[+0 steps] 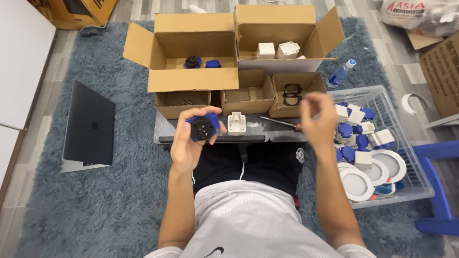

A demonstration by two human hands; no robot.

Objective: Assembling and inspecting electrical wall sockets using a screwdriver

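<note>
The work seems to be at an assembly step: the left hand [187, 138] is closed around a blue round socket part [202, 128], its black face turned up, just above the near edge of the small grey table [165, 128]. The right hand [319, 114] is blurred above the table's right end; it looks half open and empty, though I cannot tell surely. A white socket housing [236, 122] and a screwdriver [277, 122] lie between the hands; the next move probably needs one of them.
</note>
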